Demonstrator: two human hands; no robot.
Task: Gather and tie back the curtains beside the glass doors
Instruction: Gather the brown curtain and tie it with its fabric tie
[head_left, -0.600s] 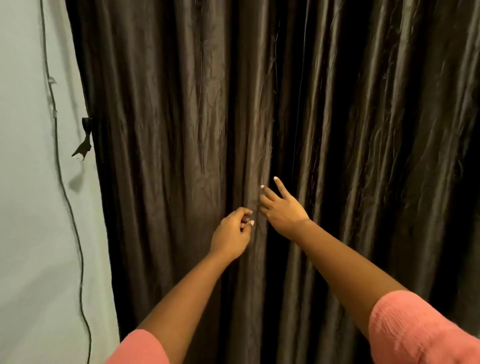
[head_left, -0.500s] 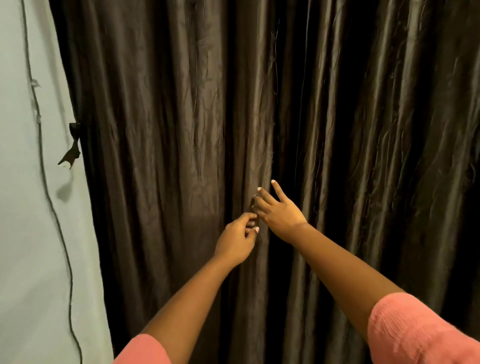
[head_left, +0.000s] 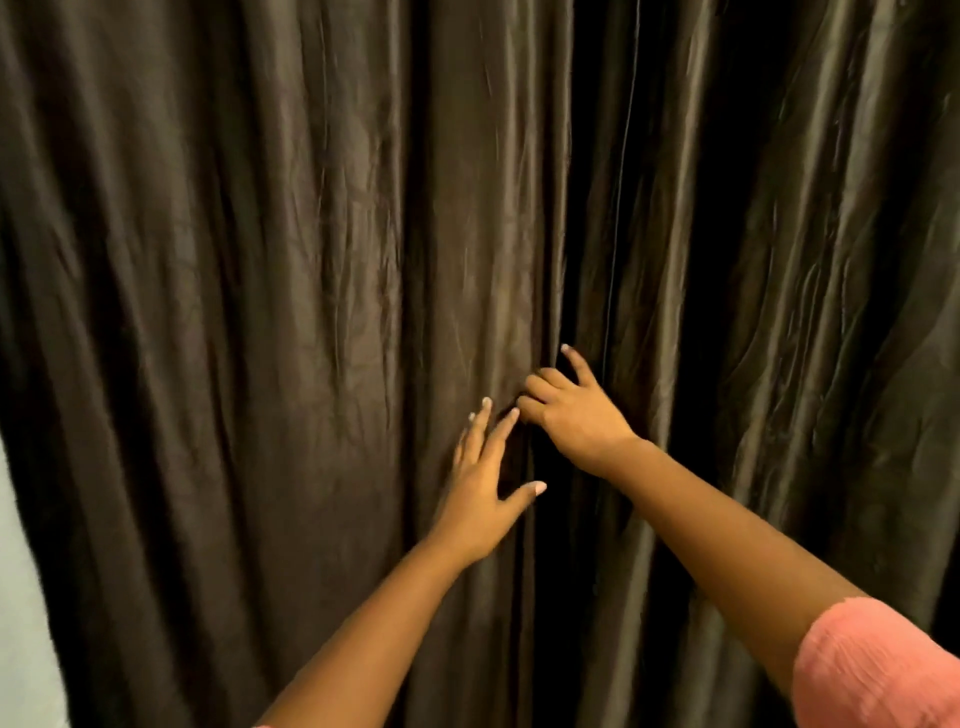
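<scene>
Dark brown satin curtains fill the head view: a left panel (head_left: 291, 312) and a right panel (head_left: 779, 312), meeting at a dark vertical gap near the middle. My left hand (head_left: 480, 483) lies flat on the left panel with its fingers straight and spread, just left of the gap. My right hand (head_left: 574, 410) is at the gap a little higher, its fingers curled round the inner edge of the curtain fabric, the index finger pointing up. The glass doors are hidden behind the cloth.
A strip of pale wall (head_left: 21, 597) shows at the lower left edge beside the left curtain panel. A thin dark cord (head_left: 621, 182) hangs down along the gap between the panels.
The view has swung right and closer, so the wall and the tie on it have left the frame. My left hand has opened flat on the fabric; my right hand has curled onto the curtain edge.
</scene>
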